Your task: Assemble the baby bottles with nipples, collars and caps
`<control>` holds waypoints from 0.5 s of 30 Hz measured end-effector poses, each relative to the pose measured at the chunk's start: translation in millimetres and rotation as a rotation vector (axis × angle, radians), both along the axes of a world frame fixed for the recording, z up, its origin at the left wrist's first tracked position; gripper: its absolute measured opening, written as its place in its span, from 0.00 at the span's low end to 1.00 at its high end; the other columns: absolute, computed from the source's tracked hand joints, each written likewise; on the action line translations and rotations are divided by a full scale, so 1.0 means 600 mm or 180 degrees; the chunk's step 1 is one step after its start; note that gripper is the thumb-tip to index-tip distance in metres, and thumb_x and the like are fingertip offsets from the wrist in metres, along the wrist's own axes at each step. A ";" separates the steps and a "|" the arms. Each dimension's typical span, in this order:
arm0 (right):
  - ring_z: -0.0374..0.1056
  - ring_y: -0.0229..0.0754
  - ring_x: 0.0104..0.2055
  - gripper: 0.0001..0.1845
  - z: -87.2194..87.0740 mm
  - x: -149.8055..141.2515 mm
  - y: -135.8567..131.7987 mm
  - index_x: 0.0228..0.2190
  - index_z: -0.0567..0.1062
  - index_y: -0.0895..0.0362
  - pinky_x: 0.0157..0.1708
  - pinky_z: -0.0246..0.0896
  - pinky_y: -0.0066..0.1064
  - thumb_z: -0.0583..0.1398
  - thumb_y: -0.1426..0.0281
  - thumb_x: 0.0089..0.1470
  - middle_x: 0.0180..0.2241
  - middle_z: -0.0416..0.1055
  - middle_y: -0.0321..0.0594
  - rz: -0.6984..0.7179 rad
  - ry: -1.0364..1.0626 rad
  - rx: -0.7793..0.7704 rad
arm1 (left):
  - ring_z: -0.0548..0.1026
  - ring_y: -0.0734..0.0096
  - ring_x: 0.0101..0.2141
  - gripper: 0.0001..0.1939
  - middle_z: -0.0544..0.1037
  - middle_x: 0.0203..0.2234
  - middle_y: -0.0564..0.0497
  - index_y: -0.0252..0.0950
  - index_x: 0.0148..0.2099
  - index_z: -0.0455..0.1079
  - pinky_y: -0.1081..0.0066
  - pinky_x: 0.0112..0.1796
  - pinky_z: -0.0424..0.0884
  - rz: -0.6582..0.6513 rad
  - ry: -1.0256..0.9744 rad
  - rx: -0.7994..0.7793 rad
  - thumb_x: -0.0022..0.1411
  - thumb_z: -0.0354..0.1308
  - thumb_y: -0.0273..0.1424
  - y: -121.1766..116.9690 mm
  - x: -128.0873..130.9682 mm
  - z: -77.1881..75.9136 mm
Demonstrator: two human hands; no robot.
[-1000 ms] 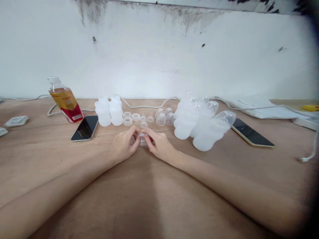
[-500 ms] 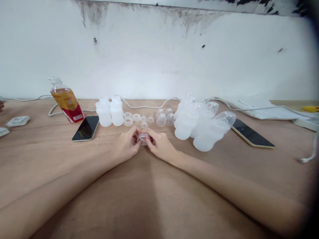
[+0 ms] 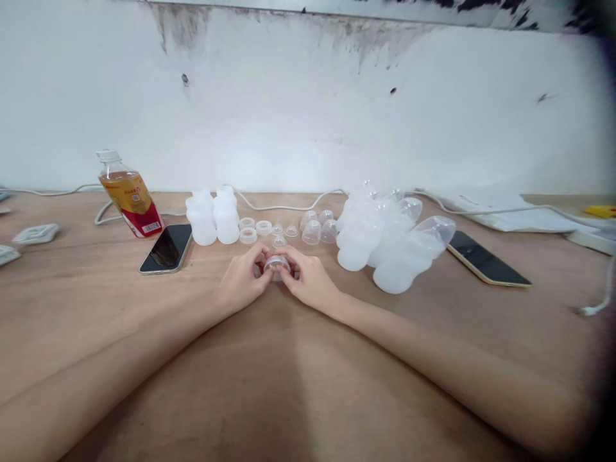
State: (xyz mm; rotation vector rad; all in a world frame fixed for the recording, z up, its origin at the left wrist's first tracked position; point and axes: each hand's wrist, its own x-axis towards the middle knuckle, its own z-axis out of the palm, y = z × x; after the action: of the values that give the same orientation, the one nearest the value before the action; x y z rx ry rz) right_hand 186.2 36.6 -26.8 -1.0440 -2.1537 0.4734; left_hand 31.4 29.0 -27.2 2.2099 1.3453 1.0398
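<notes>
Between both hands is a translucent bottle collar ring, held low over the table in front of me. My left hand pinches its left side, and my right hand grips its right side with thumb and fingers. Part of the ring is hidden by fingertips. Just beyond lie several clear bottle nipples and several loose collar rings. Clear dome caps stand right of the nipples. Frosted bottle bodies stand behind on the left. More frosted bottles with clear domes are grouped on the right.
A drink bottle and a phone are at the left. Another phone lies on the right, near a white bag. A white cable runs along the wall. White flat pieces lie far left.
The ring has tilted slightly between my fingers, showing more of its inside. Both hands stay nearly in place. Part of another person's hand at the far left edge has gone from view.
</notes>
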 end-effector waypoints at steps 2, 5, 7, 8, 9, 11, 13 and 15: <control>0.61 0.34 0.23 0.13 0.002 0.002 -0.001 0.41 0.64 0.57 0.26 0.57 0.26 0.51 0.72 0.51 0.24 0.66 0.35 0.0047 0.0131 -0.0124 | 0.64 0.81 0.17 0.04 0.69 0.23 0.58 0.37 0.36 0.58 0.78 0.22 0.60 0.0034 0.0025 0.0053 0.55 0.48 0.28 0.001 -0.003 -0.002; 0.64 0.35 0.25 0.18 0.005 0.005 -0.004 0.46 0.58 0.57 0.29 0.60 0.29 0.51 0.65 0.54 0.25 0.66 0.35 0.0333 0.0371 -0.0432 | 0.67 0.78 0.20 0.05 0.71 0.25 0.56 0.38 0.37 0.60 0.76 0.23 0.61 0.0227 0.0278 0.0306 0.55 0.48 0.29 0.006 -0.010 -0.008; 0.65 0.35 0.25 0.19 0.006 0.006 -0.004 0.47 0.55 0.56 0.29 0.62 0.30 0.50 0.63 0.55 0.26 0.67 0.35 0.0490 0.0589 -0.0738 | 0.70 0.74 0.25 0.06 0.72 0.27 0.55 0.38 0.37 0.61 0.75 0.26 0.63 0.0298 0.0492 0.0497 0.55 0.48 0.29 0.008 -0.014 -0.010; 0.66 0.35 0.25 0.20 0.005 0.006 -0.002 0.48 0.54 0.54 0.26 0.62 0.29 0.50 0.62 0.54 0.27 0.67 0.36 0.0520 0.0731 -0.0938 | 0.71 0.73 0.28 0.06 0.72 0.28 0.54 0.38 0.37 0.61 0.74 0.28 0.64 0.0296 0.0594 0.0594 0.56 0.48 0.29 0.008 -0.016 -0.009; 0.66 0.35 0.26 0.22 0.004 0.006 0.000 0.49 0.52 0.53 0.22 0.62 0.27 0.51 0.62 0.53 0.29 0.67 0.36 0.0532 0.0904 -0.1165 | 0.71 0.71 0.30 0.06 0.73 0.29 0.53 0.38 0.38 0.61 0.74 0.29 0.65 0.0271 0.0713 0.0703 0.56 0.48 0.30 0.007 -0.018 -0.007; 0.67 0.37 0.28 0.30 0.001 0.005 0.007 0.50 0.49 0.51 0.16 0.60 0.23 0.56 0.62 0.49 0.32 0.66 0.38 0.0500 0.1334 -0.1639 | 0.72 0.68 0.33 0.09 0.73 0.31 0.50 0.37 0.40 0.61 0.72 0.31 0.66 0.0132 0.1051 0.0959 0.56 0.49 0.34 0.004 -0.024 0.002; 0.67 0.37 0.31 0.35 -0.003 0.005 0.014 0.50 0.49 0.51 0.16 0.62 0.23 0.61 0.65 0.43 0.36 0.63 0.39 0.0464 0.1785 -0.2001 | 0.72 0.65 0.35 0.15 0.73 0.34 0.48 0.36 0.44 0.60 0.70 0.33 0.66 -0.0022 0.1331 0.1236 0.55 0.50 0.38 0.004 -0.034 0.018; 0.67 0.37 0.33 0.36 -0.007 0.004 0.020 0.48 0.51 0.51 0.20 0.65 0.24 0.62 0.67 0.40 0.39 0.61 0.40 0.0456 0.2091 -0.2192 | 0.70 0.62 0.39 0.19 0.72 0.37 0.45 0.34 0.47 0.58 0.67 0.37 0.66 0.0103 0.1388 0.1603 0.55 0.50 0.39 0.012 -0.048 0.038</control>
State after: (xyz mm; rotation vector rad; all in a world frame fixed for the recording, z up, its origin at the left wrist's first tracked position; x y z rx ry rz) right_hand 188.5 48.8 -30.8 -0.8904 -1.4870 1.4698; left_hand 2.4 36.3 -4.3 2.9316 1.4047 1.0328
